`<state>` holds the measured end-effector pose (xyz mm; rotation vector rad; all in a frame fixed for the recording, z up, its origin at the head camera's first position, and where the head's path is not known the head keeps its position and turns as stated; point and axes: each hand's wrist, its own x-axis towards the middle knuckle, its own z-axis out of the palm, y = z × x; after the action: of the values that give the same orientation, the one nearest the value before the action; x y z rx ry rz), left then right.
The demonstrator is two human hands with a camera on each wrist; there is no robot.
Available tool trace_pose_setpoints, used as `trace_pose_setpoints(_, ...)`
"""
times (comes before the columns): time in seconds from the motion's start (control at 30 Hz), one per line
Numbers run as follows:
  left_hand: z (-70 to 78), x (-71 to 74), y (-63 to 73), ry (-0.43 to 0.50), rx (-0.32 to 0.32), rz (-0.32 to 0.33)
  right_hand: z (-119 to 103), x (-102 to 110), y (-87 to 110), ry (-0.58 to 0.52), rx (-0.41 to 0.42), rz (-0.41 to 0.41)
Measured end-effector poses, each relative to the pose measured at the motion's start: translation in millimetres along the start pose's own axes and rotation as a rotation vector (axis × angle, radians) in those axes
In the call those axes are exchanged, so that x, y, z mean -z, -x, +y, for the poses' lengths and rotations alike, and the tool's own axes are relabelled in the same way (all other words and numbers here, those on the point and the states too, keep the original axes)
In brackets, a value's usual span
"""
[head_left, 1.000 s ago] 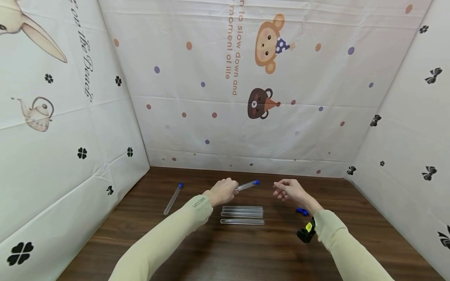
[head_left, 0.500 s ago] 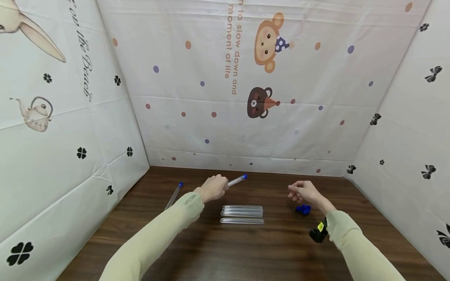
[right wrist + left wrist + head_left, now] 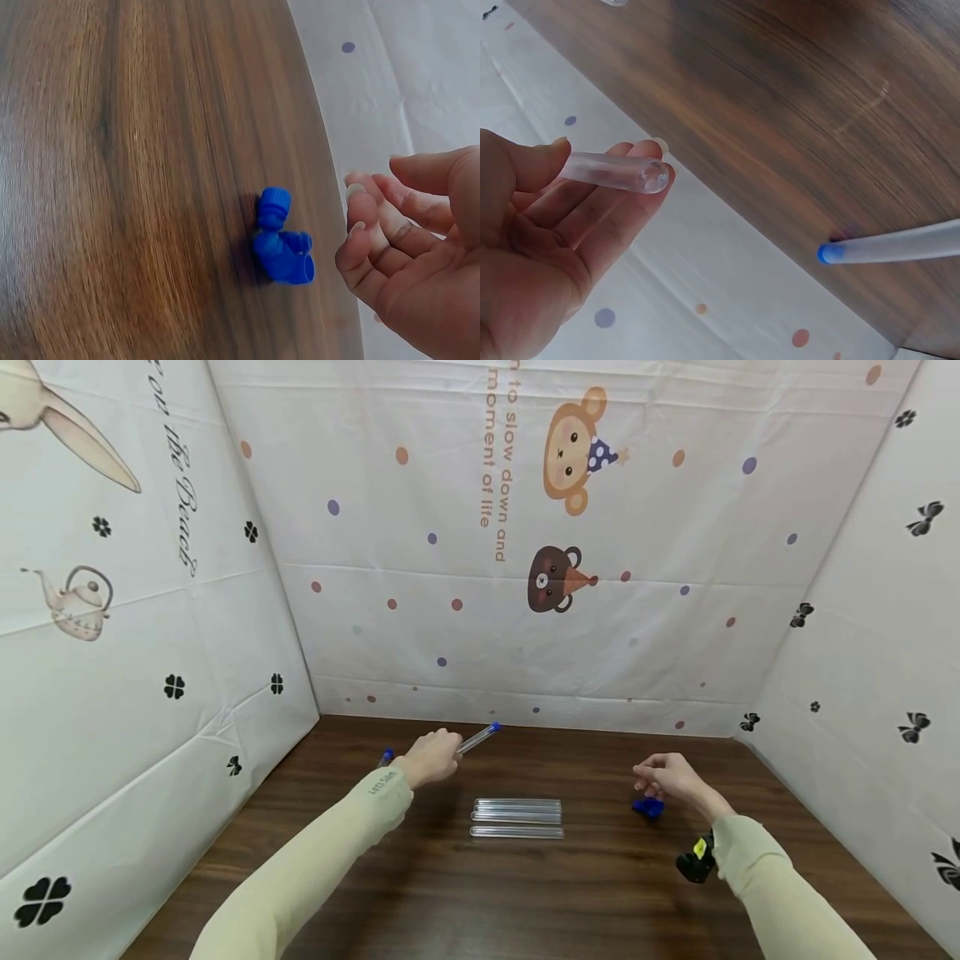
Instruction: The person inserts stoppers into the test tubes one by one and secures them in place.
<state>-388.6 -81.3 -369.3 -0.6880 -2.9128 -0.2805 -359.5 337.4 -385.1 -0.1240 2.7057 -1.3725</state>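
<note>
My left hand (image 3: 435,757) pinches a clear test tube (image 3: 478,738) with a blue cap, tilted above the far left part of the table. In the left wrist view its rounded end lies between thumb and fingers. Below that hand lies another capped tube (image 3: 900,244), partly hidden by the hand and sleeve in the head view. Several uncapped clear tubes (image 3: 517,811) lie in a row mid-table, with one uncapped tube (image 3: 517,832) slightly nearer me. Loosely bent and holding nothing, my right hand (image 3: 670,777) hovers beside a small pile of blue caps (image 3: 281,255).
The dark wooden table (image 3: 525,893) is bounded by patterned cloth walls at the back (image 3: 420,635), left and right. A black device with a yellow mark (image 3: 696,862) shows at my right wrist.
With the capped tube in it, my left hand has moved left and slightly away, over the other capped tube. My right hand has shifted right to the blue caps.
</note>
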Motion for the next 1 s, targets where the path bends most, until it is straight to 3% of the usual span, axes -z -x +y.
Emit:
trace_pose_setpoints(0.3,-16.8,5.5,4.3,-0.013,0.049,-0.026,8.7,6.5,0.7,0.057,0.012,-0.032)
trace_pose_setpoints(0.67,-37.7,22.4,12.1,0.108,0.147,-0.116,8.3,6.7,4.2,0.108,-0.003,-0.012)
trace_pose_setpoints(1.0,-53.1,22.1,16.3,0.163,0.243,-0.164,16.2,2.8,-0.1,0.149,0.030,0.004)
